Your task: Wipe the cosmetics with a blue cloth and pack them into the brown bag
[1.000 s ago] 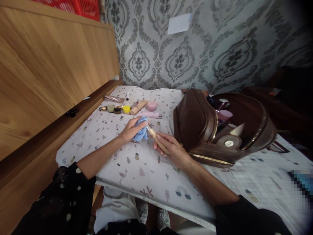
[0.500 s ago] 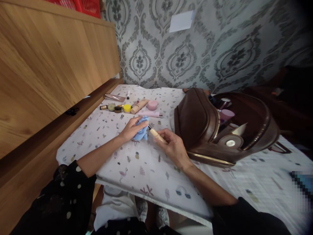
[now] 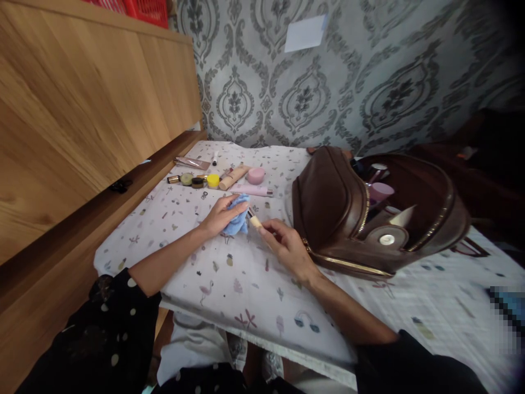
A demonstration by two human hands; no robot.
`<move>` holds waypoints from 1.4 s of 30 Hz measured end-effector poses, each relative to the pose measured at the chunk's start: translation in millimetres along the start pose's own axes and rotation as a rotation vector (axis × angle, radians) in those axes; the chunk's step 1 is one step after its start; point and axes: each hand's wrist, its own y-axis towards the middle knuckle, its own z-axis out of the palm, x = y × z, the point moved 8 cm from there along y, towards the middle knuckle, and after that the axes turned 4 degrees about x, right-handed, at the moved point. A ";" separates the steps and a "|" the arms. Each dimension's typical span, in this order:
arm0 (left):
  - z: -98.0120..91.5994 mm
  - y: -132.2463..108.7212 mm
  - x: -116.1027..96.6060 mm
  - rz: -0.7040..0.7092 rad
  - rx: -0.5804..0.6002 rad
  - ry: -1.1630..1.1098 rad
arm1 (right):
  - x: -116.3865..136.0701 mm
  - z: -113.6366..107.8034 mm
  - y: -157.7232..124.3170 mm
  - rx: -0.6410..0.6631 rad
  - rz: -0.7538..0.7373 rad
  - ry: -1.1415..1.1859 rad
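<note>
My left hand (image 3: pixel 222 215) is closed around a crumpled blue cloth (image 3: pixel 238 218). Between the fingers of my right hand (image 3: pixel 287 247) is a slim beige cosmetic tube (image 3: pixel 255 221) with a dark and silver end. That end points toward the cloth and touches it or lies very near it; I cannot tell which. Just beyond my hands lie a pale pink tube (image 3: pixel 252 190), a round pink jar (image 3: pixel 256 175) and a beige squeeze tube (image 3: pixel 233 178). A yellow-lidded jar (image 3: pixel 213 181) sits left of them.
An open brown leather bag (image 3: pixel 328 202) stands to the right, holding a pink container (image 3: pixel 380 191) and other items. More small cosmetics, including a rose tube (image 3: pixel 192 163), lie at the back left. A wooden cabinet (image 3: pixel 102 98) borders the left; patterned wallpaper (image 3: pixel 303 98) rises behind.
My right hand has shifted slightly and its fingers now cover more of the beige tube. My left hand and the cloth have hardly moved.
</note>
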 end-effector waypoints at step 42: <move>-1.5 3.6 8.7 -0.195 0.121 -0.116 | -16.8 3.8 -2.1 0.064 0.193 0.225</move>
